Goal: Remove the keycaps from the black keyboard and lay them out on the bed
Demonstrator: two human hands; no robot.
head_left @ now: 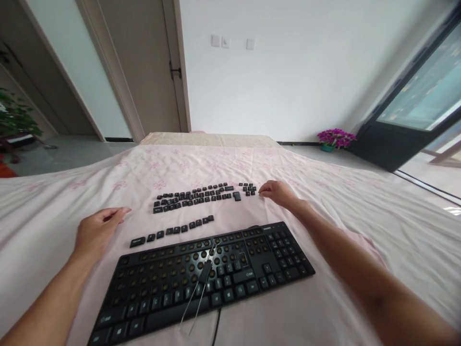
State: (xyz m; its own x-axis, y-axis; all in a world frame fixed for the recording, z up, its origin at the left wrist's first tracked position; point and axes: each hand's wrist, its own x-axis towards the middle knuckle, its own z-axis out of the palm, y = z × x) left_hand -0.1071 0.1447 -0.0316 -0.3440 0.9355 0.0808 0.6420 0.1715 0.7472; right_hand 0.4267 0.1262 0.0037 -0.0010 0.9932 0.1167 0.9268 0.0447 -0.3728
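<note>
A black keyboard [264,269] lies at a slant on the cloth, many of its keycaps off and round domes bare. A wire keycap puller [205,273] with a dark handle rests across it. Loose keycaps [180,229] form a row behind the keyboard, and longer rows of keycaps [196,196] lie farther back. My left hand [94,230] is over the cloth left of these rows, thumb and fingertips together, nothing visible in them. Right beside a small keycap cluster [248,189] is my right hand [278,193], its fingers pinched; whatever they hold is hidden.
A pale pink flowered cloth [237,166] with wrinkles covers the surface. The keyboard's cable [216,327] runs toward me at the front. Beyond are a white wall, doors, a potted plant [16,115] at left and purple flowers [334,138] at right.
</note>
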